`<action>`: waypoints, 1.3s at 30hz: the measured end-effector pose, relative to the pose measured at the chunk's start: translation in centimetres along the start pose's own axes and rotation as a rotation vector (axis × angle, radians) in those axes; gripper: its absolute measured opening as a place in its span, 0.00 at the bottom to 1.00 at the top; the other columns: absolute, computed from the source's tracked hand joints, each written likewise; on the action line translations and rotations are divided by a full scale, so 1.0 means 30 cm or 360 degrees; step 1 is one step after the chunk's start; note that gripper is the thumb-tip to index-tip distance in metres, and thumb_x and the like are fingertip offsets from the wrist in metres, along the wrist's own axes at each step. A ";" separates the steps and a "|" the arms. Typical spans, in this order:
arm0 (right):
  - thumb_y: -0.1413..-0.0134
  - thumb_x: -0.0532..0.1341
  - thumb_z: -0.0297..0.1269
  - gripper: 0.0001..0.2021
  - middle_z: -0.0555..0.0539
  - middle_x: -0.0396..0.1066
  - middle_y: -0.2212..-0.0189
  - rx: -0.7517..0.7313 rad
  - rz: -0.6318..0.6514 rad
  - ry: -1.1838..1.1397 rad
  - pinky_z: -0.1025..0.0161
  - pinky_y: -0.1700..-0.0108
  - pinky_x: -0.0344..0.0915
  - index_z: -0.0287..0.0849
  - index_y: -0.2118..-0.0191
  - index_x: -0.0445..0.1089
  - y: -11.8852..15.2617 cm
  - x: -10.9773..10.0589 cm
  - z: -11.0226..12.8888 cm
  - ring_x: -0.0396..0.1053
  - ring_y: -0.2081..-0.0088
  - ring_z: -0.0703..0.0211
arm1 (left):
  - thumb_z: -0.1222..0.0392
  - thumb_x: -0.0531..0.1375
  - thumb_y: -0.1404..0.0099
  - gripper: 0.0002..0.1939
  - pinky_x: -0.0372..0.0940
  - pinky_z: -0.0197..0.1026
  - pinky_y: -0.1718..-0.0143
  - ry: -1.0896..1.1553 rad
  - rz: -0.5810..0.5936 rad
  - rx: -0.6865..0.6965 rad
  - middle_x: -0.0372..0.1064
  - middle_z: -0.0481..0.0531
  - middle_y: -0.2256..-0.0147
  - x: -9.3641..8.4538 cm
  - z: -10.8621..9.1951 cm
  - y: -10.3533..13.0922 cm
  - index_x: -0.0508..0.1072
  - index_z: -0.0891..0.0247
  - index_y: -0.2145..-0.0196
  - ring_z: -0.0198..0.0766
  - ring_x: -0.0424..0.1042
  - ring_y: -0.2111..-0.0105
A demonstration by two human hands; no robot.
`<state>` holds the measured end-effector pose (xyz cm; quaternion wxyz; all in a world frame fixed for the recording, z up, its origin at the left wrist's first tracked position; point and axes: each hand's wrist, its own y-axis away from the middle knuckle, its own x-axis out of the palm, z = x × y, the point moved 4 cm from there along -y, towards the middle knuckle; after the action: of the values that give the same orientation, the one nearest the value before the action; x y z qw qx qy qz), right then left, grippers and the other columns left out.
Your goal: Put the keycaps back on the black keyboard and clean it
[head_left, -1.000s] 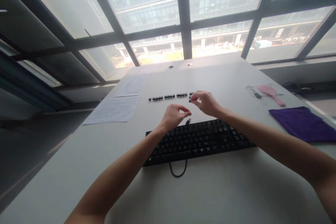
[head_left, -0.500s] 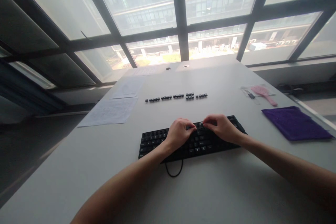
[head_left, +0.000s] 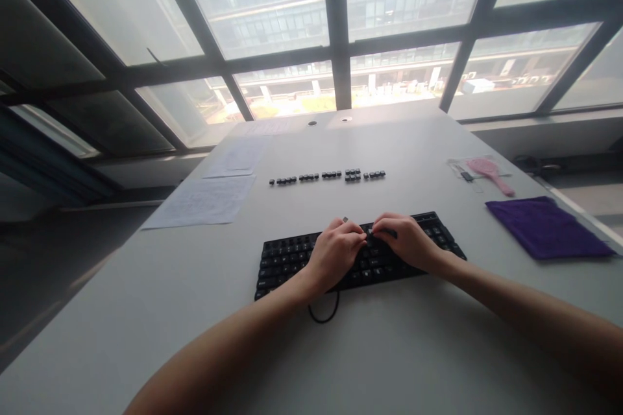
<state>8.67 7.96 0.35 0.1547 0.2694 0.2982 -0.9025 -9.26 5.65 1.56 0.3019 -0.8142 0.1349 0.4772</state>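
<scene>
A black keyboard (head_left: 287, 260) lies on the white table, its cable looping out at the near edge. Over its middle, my left hand (head_left: 337, 251) is closed, fingertips pinched near the top rows; what they hold is too small to make out. Close beside it on the right, my right hand (head_left: 402, 238) also pinches at the upper key rows, with a small light-catching piece at its fingertips that I cannot identify. Beyond the keyboard, several loose black keycaps (head_left: 331, 174) stand in a row of small groups.
Sheets of paper (head_left: 199, 201) lie at the left of the table (head_left: 204, 318). At the right are a pink hairbrush (head_left: 489, 172), a small dark item (head_left: 467, 176) on clear plastic and a folded purple cloth (head_left: 549, 227). Large windows stand behind.
My left fingers have closed further and moved slightly right, towards my right fingertips. A small metallic-looking tip now shows above my left hand. The keyboard has turned or shifted slightly.
</scene>
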 end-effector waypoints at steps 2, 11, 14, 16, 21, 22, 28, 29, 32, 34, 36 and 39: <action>0.38 0.61 0.28 0.08 0.46 0.76 0.64 -0.0016 -0.0002 0.0018 0.57 0.55 0.69 0.44 0.66 0.76 0.000 0.001 -0.002 0.73 0.61 0.55 | 0.61 0.61 0.30 0.08 0.69 0.43 0.56 0.0016 -0.0002 -0.0009 0.79 0.50 0.58 0.006 0.005 0.001 0.82 0.57 0.60 0.42 0.68 0.60; 0.33 0.55 0.29 0.13 0.45 0.75 0.63 -0.0250 0.0092 0.0215 0.57 0.56 0.69 0.45 0.65 0.76 0.004 0.013 0.011 0.71 0.60 0.55 | 0.61 0.61 0.29 0.08 0.69 0.43 0.56 0.0006 -0.0015 0.0017 0.79 0.49 0.58 0.007 0.001 0.000 0.82 0.59 0.60 0.42 0.68 0.60; 0.34 0.57 0.28 0.11 0.44 0.74 0.63 -0.0248 0.0108 0.0244 0.56 0.56 0.69 0.44 0.66 0.75 0.008 0.016 0.012 0.71 0.60 0.54 | 0.62 0.61 0.30 0.07 0.69 0.43 0.56 -0.0008 -0.0031 0.0033 0.78 0.49 0.58 0.011 0.003 0.002 0.81 0.59 0.60 0.42 0.69 0.60; 0.36 0.59 0.27 0.09 0.44 0.74 0.62 -0.0238 0.0114 0.0247 0.55 0.55 0.69 0.44 0.67 0.74 0.011 0.017 0.014 0.70 0.59 0.53 | 0.62 0.61 0.30 0.07 0.69 0.43 0.56 -0.0021 -0.0039 0.0051 0.78 0.49 0.58 0.014 0.003 0.003 0.81 0.60 0.61 0.42 0.69 0.61; 0.40 0.61 0.26 0.07 0.45 0.73 0.62 -0.0214 0.0117 0.0259 0.55 0.54 0.69 0.44 0.67 0.72 0.019 0.017 0.018 0.70 0.58 0.53 | 0.63 0.60 0.29 0.09 0.70 0.43 0.56 -0.0042 -0.0041 0.0091 0.77 0.51 0.61 0.014 -0.004 0.000 0.81 0.61 0.62 0.40 0.70 0.62; 0.40 0.61 0.26 0.06 0.45 0.73 0.61 -0.0207 0.0113 0.0275 0.55 0.53 0.69 0.44 0.67 0.72 0.021 0.016 0.017 0.69 0.58 0.52 | 0.63 0.59 0.28 0.09 0.70 0.43 0.56 -0.0052 -0.0034 0.0101 0.77 0.52 0.61 0.014 -0.006 -0.001 0.81 0.61 0.63 0.40 0.70 0.62; 0.39 0.62 0.29 0.06 0.45 0.72 0.61 -0.0125 0.0100 0.0462 0.53 0.53 0.67 0.45 0.68 0.73 0.033 0.009 0.014 0.68 0.57 0.51 | 0.62 0.59 0.28 0.09 0.69 0.43 0.57 -0.0076 0.0019 0.0118 0.77 0.51 0.60 0.015 -0.004 0.001 0.80 0.61 0.63 0.41 0.69 0.61; 0.39 0.61 0.30 0.06 0.45 0.72 0.61 -0.0122 0.0115 0.0487 0.53 0.53 0.67 0.45 0.67 0.73 0.034 0.009 0.016 0.67 0.57 0.51 | 0.62 0.59 0.28 0.09 0.69 0.43 0.56 -0.0063 0.0018 0.0114 0.77 0.51 0.60 0.016 -0.003 0.002 0.80 0.61 0.63 0.41 0.69 0.61; 0.38 0.61 0.31 0.04 0.45 0.73 0.61 -0.0113 0.0150 0.0533 0.52 0.52 0.66 0.45 0.65 0.72 0.036 0.011 0.025 0.67 0.57 0.51 | 0.62 0.57 0.27 0.10 0.69 0.44 0.55 -0.0013 0.0001 0.0083 0.78 0.51 0.59 0.019 -0.001 0.006 0.80 0.61 0.61 0.42 0.69 0.60; 0.38 0.61 0.31 0.02 0.45 0.73 0.61 -0.0095 0.0159 0.0536 0.51 0.52 0.66 0.45 0.62 0.71 0.038 0.010 0.032 0.67 0.57 0.50 | 0.62 0.57 0.27 0.11 0.68 0.44 0.53 0.0040 -0.0013 0.0055 0.78 0.51 0.59 0.015 -0.001 0.006 0.80 0.61 0.61 0.42 0.70 0.59; 0.38 0.61 0.31 0.03 0.45 0.73 0.61 -0.0078 0.0107 0.0508 0.52 0.52 0.66 0.45 0.60 0.71 0.035 -0.003 0.040 0.67 0.57 0.50 | 0.62 0.57 0.27 0.11 0.68 0.43 0.52 0.0139 -0.0035 0.0024 0.78 0.52 0.58 0.000 0.003 -0.001 0.80 0.60 0.59 0.41 0.72 0.59; 0.37 0.59 0.29 0.05 0.45 0.74 0.62 -0.0071 -0.0050 0.0473 0.54 0.52 0.66 0.45 0.60 0.72 0.001 -0.046 0.037 0.68 0.57 0.51 | 0.61 0.58 0.28 0.10 0.68 0.41 0.54 0.0221 -0.0085 -0.0062 0.79 0.52 0.58 -0.050 0.037 -0.044 0.80 0.60 0.56 0.40 0.75 0.59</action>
<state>9.36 7.42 1.89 0.1006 0.3919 0.3421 -0.8481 -10.13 7.27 2.94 0.2886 -0.8544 0.1245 0.4138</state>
